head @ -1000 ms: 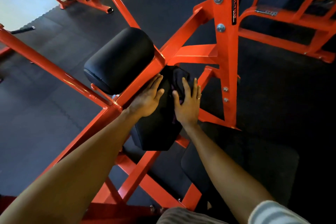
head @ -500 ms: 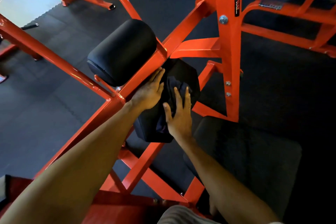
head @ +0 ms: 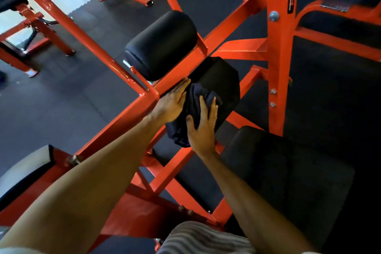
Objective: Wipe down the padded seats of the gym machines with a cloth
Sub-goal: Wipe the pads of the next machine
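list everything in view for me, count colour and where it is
right roller pad: one, black, right of the slanted bar, centre
left roller pad: one, black, left of that bar
cloth: one, dark navy, bunched on the right roller pad
seat pad: one, black, lower right
machine frame: one, orange, centre
other machines: at least two, orange, top left and top right
floor mats: many, dark grey, all around
striped garment: one, grey and white, bottom edge
left hand: one, fingers straight, at the right roller pad's left edge
right hand: one, pressing flat on the cloth
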The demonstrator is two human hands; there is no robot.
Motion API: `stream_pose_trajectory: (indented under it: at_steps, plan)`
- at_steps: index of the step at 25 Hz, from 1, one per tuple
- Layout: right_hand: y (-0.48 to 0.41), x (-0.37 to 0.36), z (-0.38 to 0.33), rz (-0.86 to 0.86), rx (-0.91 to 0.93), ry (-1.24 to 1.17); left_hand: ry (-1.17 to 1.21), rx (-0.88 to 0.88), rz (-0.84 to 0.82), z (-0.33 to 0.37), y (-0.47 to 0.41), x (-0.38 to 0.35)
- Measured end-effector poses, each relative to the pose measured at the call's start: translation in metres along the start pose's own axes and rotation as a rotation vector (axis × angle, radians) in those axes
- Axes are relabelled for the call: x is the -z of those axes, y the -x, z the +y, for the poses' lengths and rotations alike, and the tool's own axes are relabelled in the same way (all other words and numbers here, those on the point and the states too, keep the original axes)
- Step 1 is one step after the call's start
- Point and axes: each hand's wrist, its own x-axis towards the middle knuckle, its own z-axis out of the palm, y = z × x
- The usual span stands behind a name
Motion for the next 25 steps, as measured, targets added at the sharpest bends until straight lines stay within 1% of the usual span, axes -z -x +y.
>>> stream_pose_trajectory:
  at_steps: [2,3,4,6,7,8,9,10,12,14,15,16,17,18,20,21,22,23,25]
  plan:
    - [-0.002,0.014,0.028,-0.068,0.095,0.1,0.001,-0.001,0.022,0.001,0.009,-0.001]
    - [-0.009,0.021,0.04,-0.065,0.082,0.119,-0.001,-0.003,0.028,0.001,0.012,-0.001]
    - [-0.018,0.026,0.047,-0.022,0.017,0.098,0.005,0.008,0.031,0.003,0.014,-0.001]
    - [-0.039,0.031,0.044,0.107,-0.221,-0.054,0.015,0.051,0.046,0.006,0.015,-0.003]
    - [-0.046,0.03,0.033,0.144,-0.342,-0.121,0.014,0.063,0.065,0.009,0.017,-0.004]
    - [-0.048,0.025,0.017,0.138,-0.426,-0.162,0.009,0.066,0.086,0.011,0.018,-0.005]
    - [-0.042,0.018,0.0,0.101,-0.453,-0.175,0.005,0.062,0.099,0.011,0.019,-0.005]
    - [-0.029,0.009,-0.016,0.046,-0.425,-0.169,0.0,0.059,0.101,0.01,0.02,-0.005]
    - [0.007,-0.004,-0.03,-0.059,-0.225,-0.107,-0.019,0.048,0.102,0.009,0.02,-0.004]
    - [0.03,-0.004,-0.016,-0.136,-0.047,0.007,-0.033,0.051,0.098,0.009,0.018,-0.005]
    - [0.032,-0.001,-0.002,-0.144,0.016,0.058,-0.027,0.059,0.096,0.01,0.019,-0.005]
    - [0.03,0.003,0.011,-0.128,0.029,0.087,-0.019,0.072,0.096,0.011,0.02,-0.006]
    - [0.025,0.007,0.022,-0.099,-0.009,0.079,-0.013,0.077,0.096,0.011,0.021,-0.007]
    - [0.019,0.009,0.029,-0.052,-0.096,0.037,-0.008,0.08,0.096,0.012,0.021,-0.007]
    - [0.006,0.013,0.029,0.052,-0.379,-0.117,0.006,0.081,0.1,0.013,0.021,-0.005]
    - [0.001,0.012,0.022,0.079,-0.481,-0.149,0.011,0.09,0.102,0.014,0.021,-0.005]
    - [0.001,0.011,0.013,0.06,-0.524,-0.142,0.003,0.091,0.101,0.015,0.022,-0.006]
    - [0.004,0.007,0.003,-0.002,-0.503,-0.135,-0.007,0.094,0.101,0.016,0.023,-0.005]
    - [0.022,-0.008,-0.016,-0.113,-0.329,-0.089,-0.024,0.104,0.095,0.014,0.022,-0.005]
